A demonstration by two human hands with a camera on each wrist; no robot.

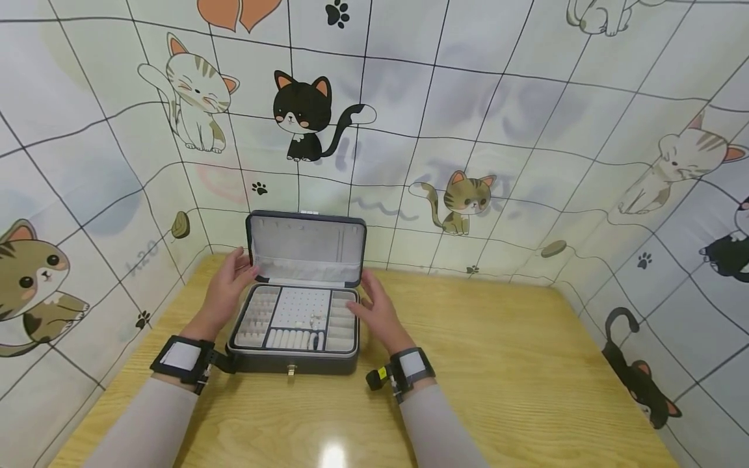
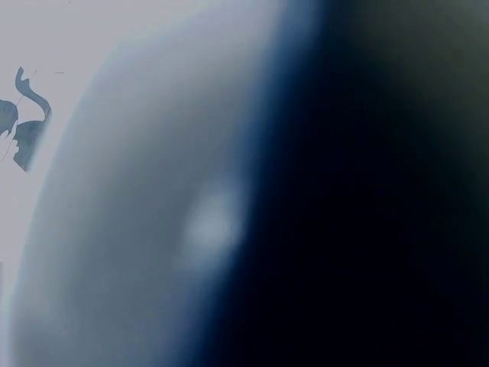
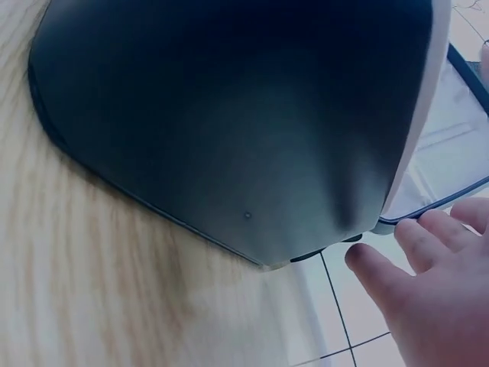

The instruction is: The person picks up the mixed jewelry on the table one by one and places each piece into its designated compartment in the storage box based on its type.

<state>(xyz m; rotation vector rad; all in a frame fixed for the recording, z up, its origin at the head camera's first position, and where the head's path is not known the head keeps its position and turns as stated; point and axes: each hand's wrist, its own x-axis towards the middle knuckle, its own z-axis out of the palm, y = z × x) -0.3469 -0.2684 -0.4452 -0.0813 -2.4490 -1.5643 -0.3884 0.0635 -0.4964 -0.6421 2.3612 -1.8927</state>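
Observation:
A dark jewelry box (image 1: 260, 363) stands on the table, its lid (image 1: 305, 250) raised toward the wall. Pale compartments fill the inside, with small jewelry pieces (image 1: 316, 320) on the dotted panel. My left hand (image 1: 222, 292) is at the left hinge corner, thumb beside the lid's lower edge, fingers relaxed. On the other side, my right hand (image 1: 380, 315) has its thumb over the right rim and its fingers by the lid's lower corner. The right wrist view shows these fingers (image 3: 416, 241) loosely spread near the box's dark side. A blurred dark surface fills most of the left wrist view.
The wooden table (image 1: 497, 364) extends to the right of the box. A cat-patterned cloth wall (image 1: 398, 149) rises close behind the lid and along both sides. A metal clasp (image 1: 291, 370) sticks out at the box's front.

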